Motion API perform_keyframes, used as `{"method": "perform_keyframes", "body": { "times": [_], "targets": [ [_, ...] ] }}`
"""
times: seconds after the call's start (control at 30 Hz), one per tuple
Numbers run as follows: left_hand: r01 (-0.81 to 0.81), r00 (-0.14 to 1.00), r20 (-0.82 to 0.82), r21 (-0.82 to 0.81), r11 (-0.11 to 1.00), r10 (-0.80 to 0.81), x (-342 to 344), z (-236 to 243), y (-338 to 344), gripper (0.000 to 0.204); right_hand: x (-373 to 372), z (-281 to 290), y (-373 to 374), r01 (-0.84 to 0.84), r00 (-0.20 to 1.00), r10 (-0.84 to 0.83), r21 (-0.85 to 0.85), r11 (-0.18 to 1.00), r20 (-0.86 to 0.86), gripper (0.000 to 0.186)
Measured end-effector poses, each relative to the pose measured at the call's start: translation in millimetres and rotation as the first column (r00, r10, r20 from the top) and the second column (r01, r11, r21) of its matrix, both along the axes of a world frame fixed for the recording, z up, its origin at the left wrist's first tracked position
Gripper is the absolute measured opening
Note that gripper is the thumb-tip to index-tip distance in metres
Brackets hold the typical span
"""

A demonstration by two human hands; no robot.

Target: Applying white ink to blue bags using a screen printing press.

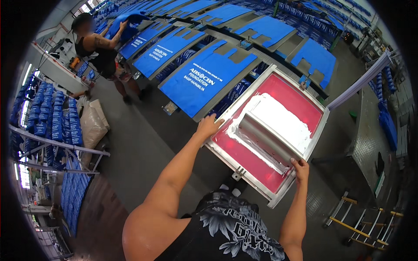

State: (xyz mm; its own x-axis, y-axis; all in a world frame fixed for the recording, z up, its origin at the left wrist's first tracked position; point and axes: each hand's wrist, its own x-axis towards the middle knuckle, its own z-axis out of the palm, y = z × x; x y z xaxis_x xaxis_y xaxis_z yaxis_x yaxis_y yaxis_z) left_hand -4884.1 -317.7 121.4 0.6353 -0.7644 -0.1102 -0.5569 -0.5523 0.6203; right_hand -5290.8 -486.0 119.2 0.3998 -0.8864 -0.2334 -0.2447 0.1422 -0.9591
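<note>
A silver-edged screen printing frame (320,122) with red mesh lies tilted in front of me. White ink (278,119) covers much of its mesh, and a long metal squeegee (270,138) rests across it. My left hand (209,127) is closed on the frame's left rim. At the right rim, beside the squeegee's near end, my right hand (300,169) is closed with the thumb on top; its other fingers are partly hidden. Just beyond the left hand, a flat blue fabric piece (204,82) with white print lies on a grey board (244,63).
More boards with blue fabric pieces (265,30) stretch away in rows. At the far left another person (98,48) lifts blue fabric. A rack of blue bundles (48,113) stands left, a metal table (363,143) right, and a yellow-and-silver ladder-like frame (363,222) lower right.
</note>
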Motion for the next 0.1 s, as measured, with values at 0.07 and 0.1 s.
{"method": "perform_keyframes", "body": {
  "times": [0.07, 0.1],
  "targets": [
    [0.038, 0.995, -0.092, 0.085, 0.996, -0.03, 4.0, -14.8, -7.2, 0.049, -5.3, -5.9, -2.7, 0.064, 0.998, -0.063, 0.078, 0.995, -0.02, 0.032],
    [0.044, 0.972, -0.232, 0.031, 0.999, -0.036, 8.5, -21.1, -8.5, 0.056, -10.5, -6.8, -5.3, 0.076, 0.997, -0.074, 0.07, 0.995, -0.024, 0.032]
  ]
}}
